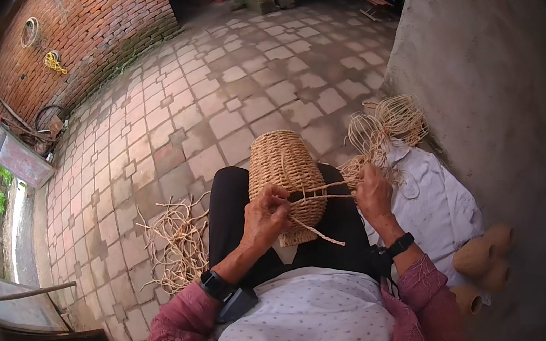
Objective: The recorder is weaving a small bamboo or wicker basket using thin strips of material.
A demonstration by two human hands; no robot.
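Observation:
A tan woven basket [286, 162] rests between my knees, on its side or tilted. Over its near part, my left hand [268, 213] is closed on a twisted straw cord [322, 235], whose loose end sticks out to the right. To the right of the basket, my right hand [374, 192] is closed too, pinching strands of the same kind of cord. Two stretches of cord [325, 195] run between my hands across the basket. Whether they belong to one piece I cannot tell. My fingertips partly hide the gripped spots.
Cut cord pieces [175, 244] lie in a tangled heap left of my leg. Coiled cord bundles [400, 118] and a white cloth sack [431, 198] sit at my right by the grey wall [496, 96]. Several small tan woven pots [475, 257] stand behind the sack. Paving tiles [224, 123] cover the ground.

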